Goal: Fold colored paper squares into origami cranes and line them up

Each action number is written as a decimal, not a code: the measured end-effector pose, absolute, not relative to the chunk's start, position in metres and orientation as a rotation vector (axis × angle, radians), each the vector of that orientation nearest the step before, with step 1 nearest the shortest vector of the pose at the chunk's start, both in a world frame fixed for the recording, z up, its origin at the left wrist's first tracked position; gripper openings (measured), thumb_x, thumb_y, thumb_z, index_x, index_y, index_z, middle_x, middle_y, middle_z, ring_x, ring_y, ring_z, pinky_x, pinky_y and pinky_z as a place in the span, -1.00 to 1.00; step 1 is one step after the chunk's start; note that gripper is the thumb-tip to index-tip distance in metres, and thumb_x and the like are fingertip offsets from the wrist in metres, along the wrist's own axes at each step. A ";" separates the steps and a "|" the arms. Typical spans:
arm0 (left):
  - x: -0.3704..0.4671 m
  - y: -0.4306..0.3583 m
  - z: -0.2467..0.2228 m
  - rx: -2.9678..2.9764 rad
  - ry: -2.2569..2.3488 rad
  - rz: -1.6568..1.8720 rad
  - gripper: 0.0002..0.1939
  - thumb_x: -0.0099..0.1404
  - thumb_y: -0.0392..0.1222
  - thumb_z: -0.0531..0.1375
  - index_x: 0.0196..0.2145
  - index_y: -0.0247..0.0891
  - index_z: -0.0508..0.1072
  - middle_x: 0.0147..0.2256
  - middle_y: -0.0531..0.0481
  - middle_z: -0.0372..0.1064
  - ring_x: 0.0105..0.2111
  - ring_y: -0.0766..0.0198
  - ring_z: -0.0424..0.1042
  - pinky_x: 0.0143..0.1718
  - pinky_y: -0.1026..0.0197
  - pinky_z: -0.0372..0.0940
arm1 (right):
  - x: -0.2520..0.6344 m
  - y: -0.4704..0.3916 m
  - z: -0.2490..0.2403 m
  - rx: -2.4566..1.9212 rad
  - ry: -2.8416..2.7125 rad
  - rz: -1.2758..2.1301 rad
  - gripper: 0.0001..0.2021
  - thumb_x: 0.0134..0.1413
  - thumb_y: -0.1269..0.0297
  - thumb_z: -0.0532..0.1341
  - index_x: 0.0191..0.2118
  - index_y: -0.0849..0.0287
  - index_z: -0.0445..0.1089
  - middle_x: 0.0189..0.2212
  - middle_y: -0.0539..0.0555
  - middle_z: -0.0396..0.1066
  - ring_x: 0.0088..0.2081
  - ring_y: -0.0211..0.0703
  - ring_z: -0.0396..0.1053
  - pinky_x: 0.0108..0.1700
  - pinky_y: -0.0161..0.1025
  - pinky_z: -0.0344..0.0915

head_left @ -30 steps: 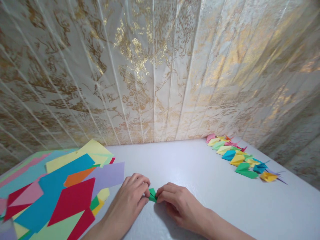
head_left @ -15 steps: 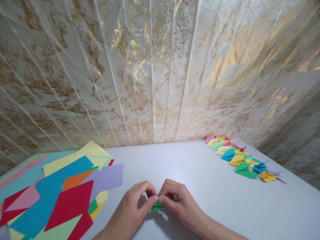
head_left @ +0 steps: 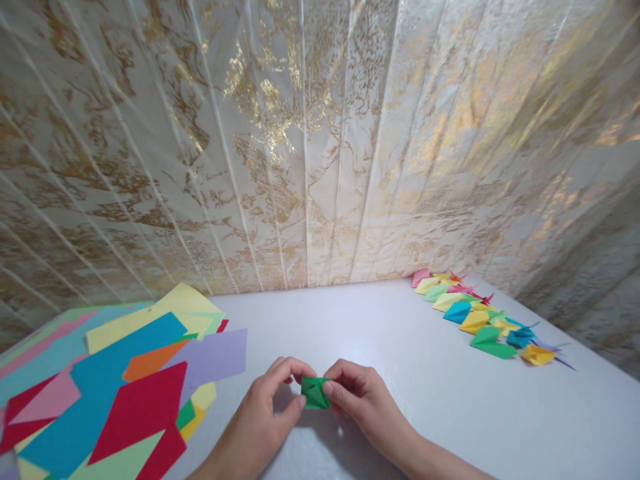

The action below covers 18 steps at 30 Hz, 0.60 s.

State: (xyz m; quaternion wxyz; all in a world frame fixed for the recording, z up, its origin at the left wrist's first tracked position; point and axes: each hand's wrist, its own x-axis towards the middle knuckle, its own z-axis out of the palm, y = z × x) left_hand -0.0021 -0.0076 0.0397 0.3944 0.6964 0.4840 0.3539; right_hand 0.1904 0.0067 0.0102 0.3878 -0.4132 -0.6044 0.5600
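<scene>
A small piece of folded green paper (head_left: 315,393) is held up between my hands, a little above the white table (head_left: 380,333). My left hand (head_left: 273,407) grips its left edge, with the thumb at the lower corner and the index finger along the top. On the other side, my right hand (head_left: 363,400) pinches the right edge, thumb on the near face and the other fingers curled behind. Diagonal creases show on the paper's face. The fingers behind the paper are partly hidden.
Overlapping coloured paper sheets, among them a red sheet (head_left: 143,410) and a lilac sheet (head_left: 220,360), cover the table's left side. Several folded paper figures, including a green one (head_left: 493,341), lie in rows at the right. A gold-patterned white curtain (head_left: 305,167) hangs behind.
The green paper has been turned so that its creased face shows more fully. My left fingers have moved from the middle to its left edge, and my right hand has shifted slightly right.
</scene>
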 end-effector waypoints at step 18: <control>0.002 -0.007 0.022 2.226 1.378 0.749 -0.80 0.26 -0.35 0.08 -0.49 -0.17 0.22 -0.44 0.06 0.30 -0.36 0.17 0.31 -0.32 0.16 0.15 | 0.182 0.011 0.025 -1.187 -1.837 1.163 -0.88 -0.01 0.41 0.20 -0.53 0.20 0.32 -0.56 -0.08 0.21 -0.46 -0.29 0.14 -0.42 -0.33 0.04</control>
